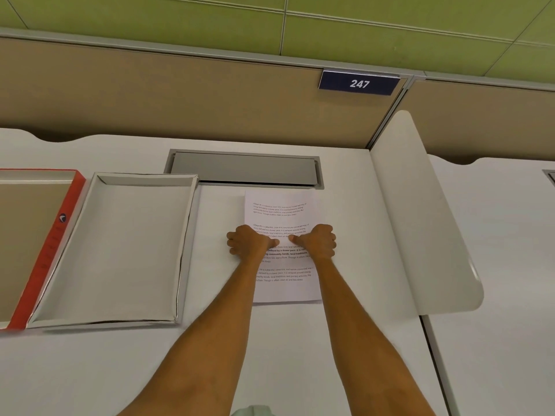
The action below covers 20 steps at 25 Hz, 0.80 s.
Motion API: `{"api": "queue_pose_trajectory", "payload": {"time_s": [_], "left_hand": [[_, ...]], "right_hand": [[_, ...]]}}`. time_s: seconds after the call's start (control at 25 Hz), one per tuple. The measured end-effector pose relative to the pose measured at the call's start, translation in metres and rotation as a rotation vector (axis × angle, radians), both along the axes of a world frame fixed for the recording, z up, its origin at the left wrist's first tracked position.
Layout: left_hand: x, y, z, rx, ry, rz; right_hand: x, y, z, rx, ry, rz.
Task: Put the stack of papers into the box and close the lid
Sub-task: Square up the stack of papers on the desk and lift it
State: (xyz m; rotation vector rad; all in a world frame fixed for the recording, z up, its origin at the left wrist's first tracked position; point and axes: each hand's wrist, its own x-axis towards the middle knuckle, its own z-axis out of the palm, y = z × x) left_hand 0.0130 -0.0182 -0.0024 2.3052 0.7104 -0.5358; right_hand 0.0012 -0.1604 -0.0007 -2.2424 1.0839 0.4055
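With our left hand (249,241) and right hand (318,241) curled round the white printed paper stack's (282,211) side edges, we should lift evenly toward the open white cardboard box (114,321).

we see a bright, even scene lit softly from overhead, with no hard glare on the white desk (300,355). shadows are faint: a thin one under the stack of papers (282,289) and along the box (186,235) wall. wide-angle distortion bends the partition (180,100) and edges. the printed text is slightly soft, the corners blurrier.
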Motion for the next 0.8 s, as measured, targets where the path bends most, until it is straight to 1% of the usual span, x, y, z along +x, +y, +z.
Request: {"api": "queue_pose_trajectory", "payload": {"time_s": [0.16, 0.28, 0.32, 0.4, 0.48, 0.56, 0.68, 0.8], "left_hand": [[-0.002, 0.004, 0.004, -0.102, -0.076, -0.099], [-0.002, 0.005, 0.008, -0.103, -0.053, -0.111], [-0.002, 0.004, 0.009, -0.105, -0.038, -0.100], [0.000, 0.006, 0.008, -0.158, 0.006, -0.040], [0.003, 0.013, 0.005, -0.301, 0.065, 0.091], [0.004, 0.019, 0.003, -0.406, 0.081, 0.179], [0.001, 0.023, 0.004, -0.459, 0.035, 0.154], [-0.004, 0.028, 0.009, -0.568, -0.028, 0.132]], "right_hand": [[-0.004, -0.002, 0.004, -0.049, -0.008, 0.044], [-0.007, 0.003, 0.004, 0.063, -0.142, 0.009], [-0.009, 0.004, 0.004, 0.090, -0.181, -0.011], [-0.014, 0.005, 0.004, 0.079, -0.194, -0.030], [-0.020, 0.003, 0.001, 0.056, -0.175, -0.021], [-0.023, 0.002, 0.000, 0.089, -0.193, -0.032], [-0.025, 0.004, 0.003, 0.115, -0.244, -0.052], [-0.023, 0.004, 0.014, 0.111, -0.272, -0.046]]}}
